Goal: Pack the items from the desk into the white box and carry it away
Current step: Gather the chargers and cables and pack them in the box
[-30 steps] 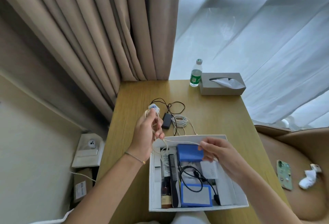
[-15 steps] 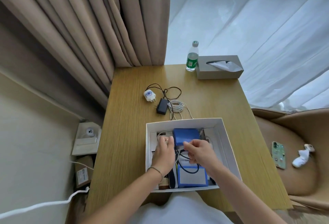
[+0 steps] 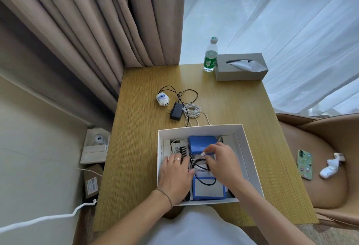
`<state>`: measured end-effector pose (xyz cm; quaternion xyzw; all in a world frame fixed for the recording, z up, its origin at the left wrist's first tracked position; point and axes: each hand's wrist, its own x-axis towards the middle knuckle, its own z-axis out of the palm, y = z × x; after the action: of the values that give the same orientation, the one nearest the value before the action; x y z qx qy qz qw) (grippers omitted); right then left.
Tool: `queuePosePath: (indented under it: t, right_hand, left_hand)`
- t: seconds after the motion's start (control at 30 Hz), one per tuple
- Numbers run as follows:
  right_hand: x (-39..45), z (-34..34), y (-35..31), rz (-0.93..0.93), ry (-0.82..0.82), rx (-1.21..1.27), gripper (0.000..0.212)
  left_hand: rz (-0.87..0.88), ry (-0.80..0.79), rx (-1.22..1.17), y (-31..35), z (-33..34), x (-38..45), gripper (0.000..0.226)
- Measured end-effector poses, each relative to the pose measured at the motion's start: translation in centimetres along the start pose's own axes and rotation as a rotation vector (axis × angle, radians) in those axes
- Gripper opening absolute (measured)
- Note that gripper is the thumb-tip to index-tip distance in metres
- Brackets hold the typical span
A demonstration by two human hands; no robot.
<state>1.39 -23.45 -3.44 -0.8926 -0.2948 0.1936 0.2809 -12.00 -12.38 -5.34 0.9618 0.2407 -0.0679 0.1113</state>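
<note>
Both bare forearms reach forward and slightly inward. The left hand (image 3: 175, 174) lies palm down with fingers extended and relaxed, a ring on one finger and a thin bracelet at the wrist. The right hand (image 3: 221, 164) curls, thumb and forefinger pinching a small white connector (image 3: 203, 153).

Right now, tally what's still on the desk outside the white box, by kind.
Plug adapters: 2, white plug and black adapter
Coiled white cable: 1
Water bottle: 1
Tissue box: 1
Total: 5
</note>
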Motion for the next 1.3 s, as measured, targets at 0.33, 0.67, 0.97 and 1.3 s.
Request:
queuePosePath:
  t: [0.33,0.67,0.97,1.3]
  right_hand:
    - [4.7,-4.6,-3.6,-0.113,0.138,0.192,0.016]
    - [14.4,-3.9,-4.8,-0.064,0.046,0.19,0.019]
    - [22.5,0.1,-2.5,-0.076,-0.24,-0.284,0.029]
    - [24.4,3.4,-0.9,-0.215,-0.352,-0.713,0.009]
  left_hand:
    - [0.054,0.282,-0.364,-1.5,-7.9,4.4,0.037]
    - [-0.218,0.146,-0.468,-6.9,-8.2,14.3,0.027]
    - [-0.29,-0.002,-0.44,-8.2,-5.7,18.0,0.024]
    - [-0.25,0.086,-0.523,-7.3,-6.2,17.5,0.02]
